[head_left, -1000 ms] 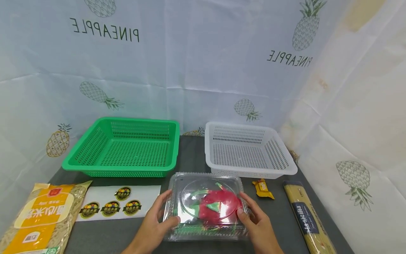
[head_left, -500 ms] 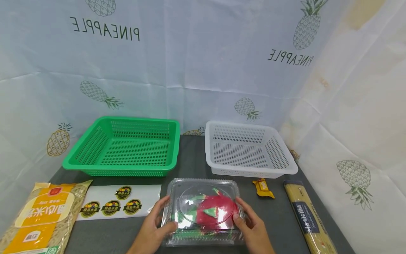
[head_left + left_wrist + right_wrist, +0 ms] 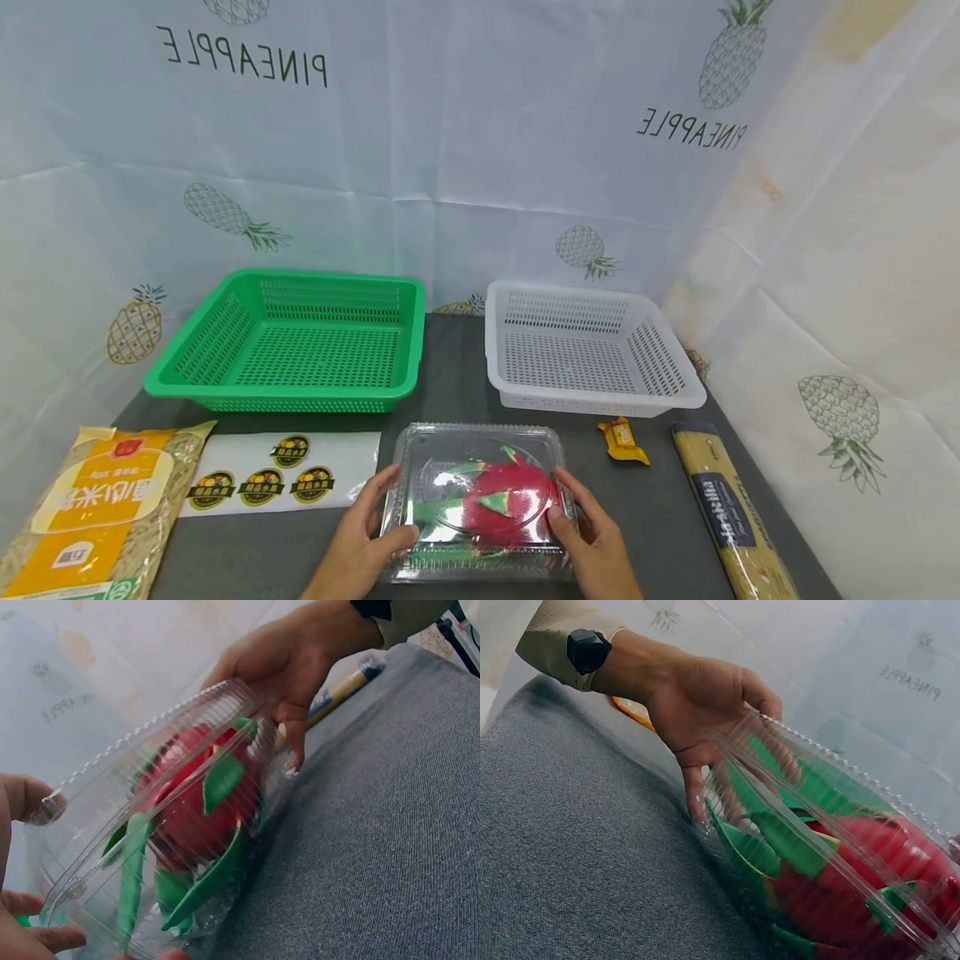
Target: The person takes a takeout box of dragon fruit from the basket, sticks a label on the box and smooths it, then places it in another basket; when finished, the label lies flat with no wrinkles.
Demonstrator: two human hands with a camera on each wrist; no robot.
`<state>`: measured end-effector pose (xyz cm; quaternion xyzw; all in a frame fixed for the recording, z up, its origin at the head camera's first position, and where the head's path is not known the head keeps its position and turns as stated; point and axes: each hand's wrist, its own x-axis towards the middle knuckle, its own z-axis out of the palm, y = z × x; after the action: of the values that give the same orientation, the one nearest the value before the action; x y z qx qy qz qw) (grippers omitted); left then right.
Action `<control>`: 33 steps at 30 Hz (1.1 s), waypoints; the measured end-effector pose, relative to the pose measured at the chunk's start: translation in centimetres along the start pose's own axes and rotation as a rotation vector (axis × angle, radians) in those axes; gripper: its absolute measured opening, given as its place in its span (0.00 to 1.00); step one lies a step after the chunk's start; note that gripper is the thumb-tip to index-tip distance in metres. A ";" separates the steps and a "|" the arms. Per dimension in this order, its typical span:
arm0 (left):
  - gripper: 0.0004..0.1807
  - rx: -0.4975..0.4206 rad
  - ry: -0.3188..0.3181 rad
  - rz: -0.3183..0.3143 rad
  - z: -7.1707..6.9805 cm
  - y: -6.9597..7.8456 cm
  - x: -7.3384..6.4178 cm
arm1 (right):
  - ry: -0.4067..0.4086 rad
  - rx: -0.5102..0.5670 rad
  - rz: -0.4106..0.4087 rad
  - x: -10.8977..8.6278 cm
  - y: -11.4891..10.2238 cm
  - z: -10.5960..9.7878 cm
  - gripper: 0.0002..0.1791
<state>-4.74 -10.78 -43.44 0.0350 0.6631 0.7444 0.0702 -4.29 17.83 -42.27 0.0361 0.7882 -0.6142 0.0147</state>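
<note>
A clear plastic clamshell box (image 3: 442, 450) with its lid down is near the front of the dark tabletop. Inside it lies a red dragon fruit (image 3: 506, 496) with green scales, also seen through the ridged side in the left wrist view. My left hand (image 3: 362, 533) grips the box's left side, thumb on the near left corner. On the opposite side my right hand (image 3: 597, 542) holds it, thumb on the lid's edge and fingers along the wall. Both wrist views show fingers bent around the box's ends. Parts of the fingers are behind the plastic.
Behind the box stand a green basket (image 3: 281, 400) and a white basket (image 3: 577, 398). A sticker sheet (image 3: 345, 450) and a bag of rice (image 3: 97, 517) lie to the left. To the right are a small yellow wrapped snack (image 3: 623, 442) and a noodle pack (image 3: 731, 512).
Both hands have drawn the box toward me and slightly left, away from the white basket. Over the last half second box and hands barely move. The head view has shifted slightly.
</note>
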 end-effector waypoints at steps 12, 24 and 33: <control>0.40 0.123 0.069 0.016 -0.1 -0.2 -0.3 | -0.037 -0.032 -0.011 0.3 0.1 -0.4 0.30; 0.40 0.149 0.074 -0.005 -0.2 -0.5 -0.3 | -0.074 0.039 0.041 2.1 -1.5 -2.7 0.31; 0.41 0.151 0.073 -0.058 -0.3 -0.4 -0.3 | -0.132 0.020 -0.095 3.8 -1.7 -3.6 0.30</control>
<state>-4.46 -11.06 -43.81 -0.0063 0.7202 0.6907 0.0646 -8.16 21.06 -39.99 -0.0419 0.7801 -0.6232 0.0370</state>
